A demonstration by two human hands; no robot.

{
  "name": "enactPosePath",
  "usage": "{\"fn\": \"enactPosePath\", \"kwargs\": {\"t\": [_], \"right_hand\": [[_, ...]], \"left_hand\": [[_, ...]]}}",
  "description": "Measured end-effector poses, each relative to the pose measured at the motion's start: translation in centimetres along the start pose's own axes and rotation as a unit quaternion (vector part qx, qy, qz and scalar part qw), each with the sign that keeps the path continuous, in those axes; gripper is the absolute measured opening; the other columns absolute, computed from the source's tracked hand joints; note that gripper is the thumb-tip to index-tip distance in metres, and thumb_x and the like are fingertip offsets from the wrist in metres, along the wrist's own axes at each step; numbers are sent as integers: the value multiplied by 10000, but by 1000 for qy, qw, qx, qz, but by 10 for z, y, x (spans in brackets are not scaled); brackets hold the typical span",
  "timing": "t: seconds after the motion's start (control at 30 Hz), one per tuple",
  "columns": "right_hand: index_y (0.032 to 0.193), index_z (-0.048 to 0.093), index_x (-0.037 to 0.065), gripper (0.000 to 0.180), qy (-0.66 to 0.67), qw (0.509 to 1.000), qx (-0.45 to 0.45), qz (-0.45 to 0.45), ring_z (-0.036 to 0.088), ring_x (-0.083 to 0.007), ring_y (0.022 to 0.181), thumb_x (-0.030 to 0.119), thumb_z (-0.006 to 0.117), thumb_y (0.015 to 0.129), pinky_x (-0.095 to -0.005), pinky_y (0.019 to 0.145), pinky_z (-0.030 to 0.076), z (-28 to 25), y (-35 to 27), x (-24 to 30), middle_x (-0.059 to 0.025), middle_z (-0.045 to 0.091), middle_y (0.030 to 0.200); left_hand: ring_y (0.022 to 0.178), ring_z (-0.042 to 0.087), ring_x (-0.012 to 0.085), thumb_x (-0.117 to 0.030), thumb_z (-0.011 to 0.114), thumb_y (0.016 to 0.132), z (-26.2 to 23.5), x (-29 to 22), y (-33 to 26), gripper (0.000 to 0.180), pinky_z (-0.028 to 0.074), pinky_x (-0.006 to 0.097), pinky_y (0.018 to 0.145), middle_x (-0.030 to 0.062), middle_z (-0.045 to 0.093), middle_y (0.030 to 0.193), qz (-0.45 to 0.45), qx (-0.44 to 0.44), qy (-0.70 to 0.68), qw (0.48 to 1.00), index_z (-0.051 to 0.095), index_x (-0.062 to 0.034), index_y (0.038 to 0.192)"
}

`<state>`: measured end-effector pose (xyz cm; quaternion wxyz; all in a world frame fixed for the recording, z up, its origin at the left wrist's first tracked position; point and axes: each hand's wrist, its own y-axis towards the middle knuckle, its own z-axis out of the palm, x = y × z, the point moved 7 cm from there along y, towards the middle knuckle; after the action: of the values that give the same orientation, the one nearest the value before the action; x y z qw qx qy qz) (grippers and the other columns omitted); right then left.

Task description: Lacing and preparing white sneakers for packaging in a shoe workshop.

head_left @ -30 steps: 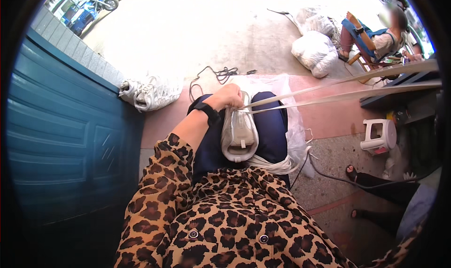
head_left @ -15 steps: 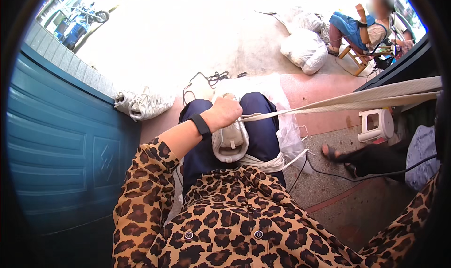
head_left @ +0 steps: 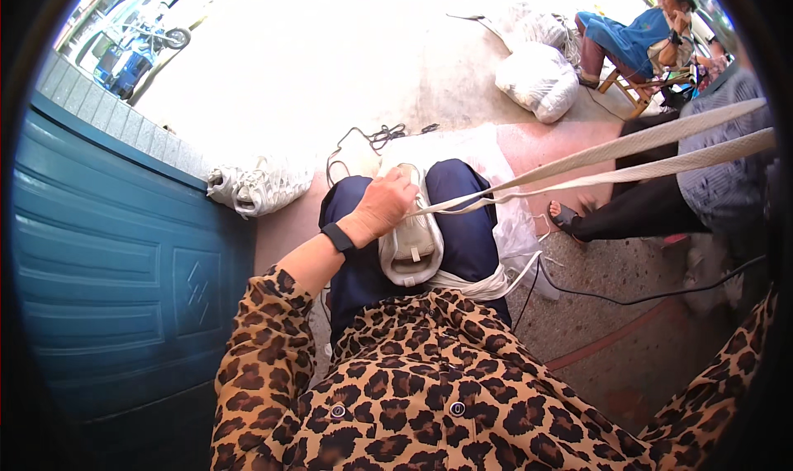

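Observation:
A pale beige shoe (head_left: 412, 244) lies across my thighs, its heel opening towards my body. My left hand (head_left: 385, 208), with a dark band at the wrist, is closed over the shoe's upper; the fingertips are partly hidden. From the shoe, two long strands of flat off-white shoelace (head_left: 595, 150) run taut to the right edge of the view. My right sleeve (head_left: 717, 388) shows at the lower right, but my right hand is out of view. A bundle of more white laces (head_left: 472, 287) lies over my right thigh, close to my waist.
White shoes (head_left: 258, 188) sit beside the blue door (head_left: 124, 264) at left. Black cable (head_left: 382, 136) lies ahead; another cord (head_left: 652, 297) crosses at right. A person (head_left: 702, 165) passes close on my right. White sacks (head_left: 538, 81) and a seated person (head_left: 632, 41) are farther off.
The two lace strands have spread farther apart at the right. My left hand has shifted slightly on the shoe. The person at right has moved forward, and the white stool no longer shows.

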<state>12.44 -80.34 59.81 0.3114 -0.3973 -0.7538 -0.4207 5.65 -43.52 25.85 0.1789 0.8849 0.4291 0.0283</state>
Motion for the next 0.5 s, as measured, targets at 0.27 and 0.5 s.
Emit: {"fn": "enactPosePath", "kwargs": {"t": [0.27, 0.5], "right_hand": [[849, 523, 65, 71, 0, 1000, -9, 9, 490, -125, 584, 103, 473, 881, -301, 657, 458, -6, -4, -4, 7, 515, 645], [825, 527, 68, 76, 2, 1000, -14, 19, 496, -128, 586, 94, 476, 875, -300, 655, 462, -9, -8, -8, 6, 522, 647]], "left_hand": [[866, 510, 300, 6, 519, 720, 14, 19, 0, 221, 442, 355, 766, 128, 588, 811, -43, 154, -53, 986, 561, -29, 934], [716, 535, 137, -67, 589, 759, 22, 59, -27, 230, 453, 266, 669, 57, 581, 783, -322, 82, -342, 879, 572, 1, 978]]}}
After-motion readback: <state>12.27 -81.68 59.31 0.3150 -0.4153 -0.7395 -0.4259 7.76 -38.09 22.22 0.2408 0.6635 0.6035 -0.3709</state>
